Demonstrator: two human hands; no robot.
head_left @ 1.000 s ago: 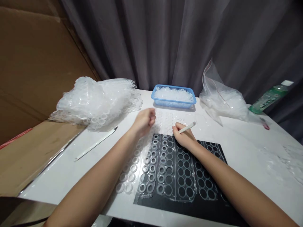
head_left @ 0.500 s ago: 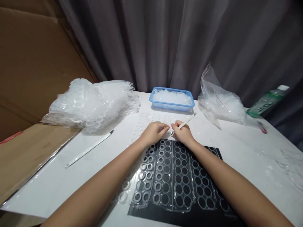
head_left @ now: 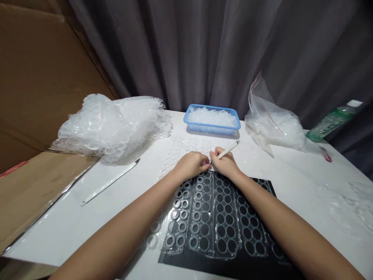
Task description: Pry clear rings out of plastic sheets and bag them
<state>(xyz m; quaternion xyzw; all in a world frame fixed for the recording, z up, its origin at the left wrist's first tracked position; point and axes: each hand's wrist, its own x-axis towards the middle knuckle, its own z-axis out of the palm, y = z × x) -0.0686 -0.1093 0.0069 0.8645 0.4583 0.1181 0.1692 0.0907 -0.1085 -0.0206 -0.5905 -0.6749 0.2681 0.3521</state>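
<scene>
My right hand (head_left: 225, 161) is closed around a slim white pen-like tool (head_left: 229, 149), whose dark thin tip points down and left toward my other hand. My left hand (head_left: 194, 163) has its fingers drawn together right beside that tip; whatever lies between them is too small to make out. Both hands rest over the far edge of a black sheet (head_left: 201, 266). Clear plastic strips (head_left: 224, 212) with rows of round outlines lie on it. Thick pale rings (head_left: 194, 227) sit in the circles of the left columns, while circles further right show only thin outlines.
A blue basket (head_left: 211, 127) full of small clear rings stands behind my hands. A heap of clear plastic sheets (head_left: 113, 124) lies left, with another slim white tool (head_left: 109, 182) before it. Right are a zip bag (head_left: 276, 126), a green bottle (head_left: 332, 122) and clear scraps (head_left: 346, 206).
My left hand has moved slightly right, its fingers curling in closer to the tool's tip. The tool in my right hand has tilted slightly. The whole view has shifted a little.
</scene>
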